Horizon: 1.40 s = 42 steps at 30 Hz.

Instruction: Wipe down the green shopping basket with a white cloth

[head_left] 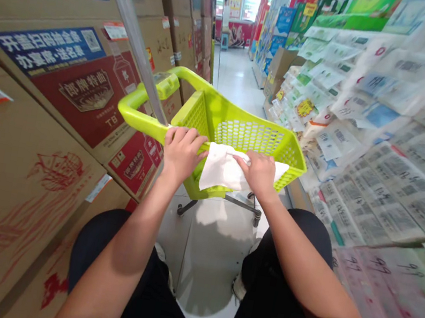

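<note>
A lime-green shopping cart [240,115] stands sideways in front of me, its handle end to the left and its basket to the right. Over the near rim hangs a white cloth [221,168]. My left hand [184,149] is closed around the cart's near rim, just left of the cloth. My right hand [259,171] presses the cloth against the rim farther right, its thumb and fingers closed on it. What lies under the right palm is hidden. Through the basket's perforated side I see no goods.
Stacked cardboard cartons [81,88] rise close on the left, with a slanted metal post [133,21] before them. Packs of tissue [392,156] are piled on the right. A tiled aisle [236,65] runs back to a blue stool [225,40]. My knees flank the cart.
</note>
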Tool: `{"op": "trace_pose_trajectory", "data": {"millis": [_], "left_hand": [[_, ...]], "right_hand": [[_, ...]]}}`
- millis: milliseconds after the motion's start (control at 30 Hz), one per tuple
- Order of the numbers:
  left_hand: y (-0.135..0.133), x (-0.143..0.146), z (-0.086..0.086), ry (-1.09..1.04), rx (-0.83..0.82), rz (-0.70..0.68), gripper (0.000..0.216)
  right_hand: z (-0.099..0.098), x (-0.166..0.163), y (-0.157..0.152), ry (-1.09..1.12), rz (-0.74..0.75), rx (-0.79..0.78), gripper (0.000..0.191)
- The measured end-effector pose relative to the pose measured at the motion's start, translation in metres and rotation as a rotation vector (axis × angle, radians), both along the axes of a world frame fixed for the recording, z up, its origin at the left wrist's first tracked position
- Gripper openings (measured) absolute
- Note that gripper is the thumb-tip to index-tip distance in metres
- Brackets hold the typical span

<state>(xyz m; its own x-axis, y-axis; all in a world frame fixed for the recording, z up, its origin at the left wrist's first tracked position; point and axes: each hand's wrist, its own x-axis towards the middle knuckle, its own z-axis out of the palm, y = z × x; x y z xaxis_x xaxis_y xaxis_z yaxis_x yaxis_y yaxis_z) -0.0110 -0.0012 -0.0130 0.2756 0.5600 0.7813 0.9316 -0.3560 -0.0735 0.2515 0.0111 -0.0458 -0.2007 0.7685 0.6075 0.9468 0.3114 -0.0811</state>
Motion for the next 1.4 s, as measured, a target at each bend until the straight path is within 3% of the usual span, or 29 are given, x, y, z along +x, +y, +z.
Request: {"op": "trace_pose_trajectory", "data": {"millis": [167,300,433,633,733,867,1200,1300,1400], "left_hand": [[0.001,0.001,0.003,-0.023,-0.023,0.007,0.020],[-0.002,0.006,0.004,-0.030,-0.045,0.022,0.022],[-0.006,0.010,0.002,-0.013,-0.033,0.024,0.022],[-0.009,0.013,0.001,-0.026,0.005,0.011,0.022],[-0.010,0.011,0.000,-0.024,0.020,0.008,0.026],[-0.010,0.006,0.000,-0.026,-0.019,0.002,0.023],[-0.006,0.003,-0.002,-0.021,-0.033,-0.010,0.030],[-0.006,0.005,-0.003,-0.033,-0.028,-0.006,0.029],[-0.007,0.007,-0.004,-0.045,-0.022,-0.003,0.025]], "right_hand": [[-0.011,0.044,0.005,-0.039,-0.104,0.022,0.055],[-0.013,0.052,0.004,-0.038,-0.107,0.033,0.049],[-0.010,0.033,0.002,0.019,-0.089,0.032,0.049],[-0.003,-0.027,0.000,0.121,-0.016,0.018,0.052],[-0.001,-0.037,-0.002,0.116,0.023,0.021,0.052],[-0.001,-0.021,-0.003,0.049,0.063,0.031,0.053],[-0.016,0.067,0.003,-0.028,-0.057,0.045,0.053],[-0.013,0.073,0.000,-0.032,-0.061,0.015,0.052],[-0.008,0.056,-0.003,-0.026,-0.070,0.000,0.053]]}}
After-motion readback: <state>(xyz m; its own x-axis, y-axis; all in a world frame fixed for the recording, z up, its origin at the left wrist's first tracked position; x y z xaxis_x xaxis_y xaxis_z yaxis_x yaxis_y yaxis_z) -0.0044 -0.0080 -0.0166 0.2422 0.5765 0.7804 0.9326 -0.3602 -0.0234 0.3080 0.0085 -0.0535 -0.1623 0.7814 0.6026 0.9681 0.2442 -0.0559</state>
